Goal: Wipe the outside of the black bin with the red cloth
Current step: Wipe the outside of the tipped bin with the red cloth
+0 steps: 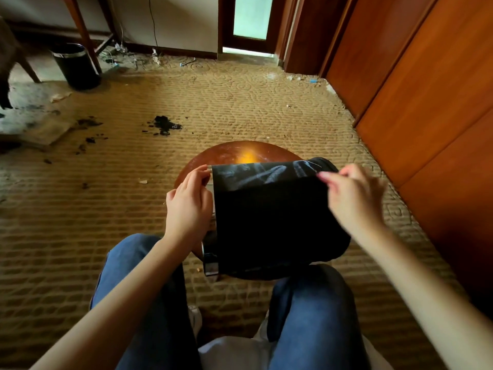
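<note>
Now | L hand (189, 201) + R hand (354, 193) pinch black bag (266, 209) top corners | carpet (240, 102) open ahead

the black plastic sheet (266, 209) at centre is thin, smooth, glossy along its top fold. the round wooden table (234, 153) above it is polished and shiny. the carpet (240, 102) is rough, ribbed pile. the black bin (77, 72), upper left, has a shiny metal rim.

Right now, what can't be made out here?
Red cloth: nowhere in the head view.
Whatever sits on the round stool: hidden behind the raised black bag.
Right hand: motion-blurred; which fingers form the grip is unclear.
Black bin by the far wall: small, partly behind a wooden leg.
</note>
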The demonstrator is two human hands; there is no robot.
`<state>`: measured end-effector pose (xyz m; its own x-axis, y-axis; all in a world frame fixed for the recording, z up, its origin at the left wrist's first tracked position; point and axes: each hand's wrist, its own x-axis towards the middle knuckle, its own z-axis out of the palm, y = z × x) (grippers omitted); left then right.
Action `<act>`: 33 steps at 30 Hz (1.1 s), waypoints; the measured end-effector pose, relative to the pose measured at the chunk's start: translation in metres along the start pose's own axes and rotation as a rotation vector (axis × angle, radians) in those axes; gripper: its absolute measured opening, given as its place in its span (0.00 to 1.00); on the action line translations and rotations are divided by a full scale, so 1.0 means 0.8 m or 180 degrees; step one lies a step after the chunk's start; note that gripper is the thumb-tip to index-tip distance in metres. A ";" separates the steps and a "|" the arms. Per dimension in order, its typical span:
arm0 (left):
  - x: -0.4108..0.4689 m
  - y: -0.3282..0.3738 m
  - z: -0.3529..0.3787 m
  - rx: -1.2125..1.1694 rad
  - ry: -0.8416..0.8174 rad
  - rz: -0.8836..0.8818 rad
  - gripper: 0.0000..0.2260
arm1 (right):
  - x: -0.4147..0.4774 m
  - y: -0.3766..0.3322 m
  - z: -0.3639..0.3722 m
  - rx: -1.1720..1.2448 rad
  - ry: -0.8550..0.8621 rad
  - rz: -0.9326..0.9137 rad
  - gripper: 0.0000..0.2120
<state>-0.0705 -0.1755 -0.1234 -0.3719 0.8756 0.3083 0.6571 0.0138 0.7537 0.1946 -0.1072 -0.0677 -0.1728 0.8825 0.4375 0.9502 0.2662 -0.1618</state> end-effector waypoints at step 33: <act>-0.009 -0.012 0.008 -0.0762 0.0191 0.0074 0.20 | -0.023 -0.048 0.013 0.0420 0.0244 -0.0323 0.14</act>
<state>-0.0699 -0.1788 -0.1364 -0.4016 0.8440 0.3556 0.4945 -0.1270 0.8599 0.1589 -0.1297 -0.0790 -0.2410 0.8178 0.5227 0.8858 0.4053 -0.2258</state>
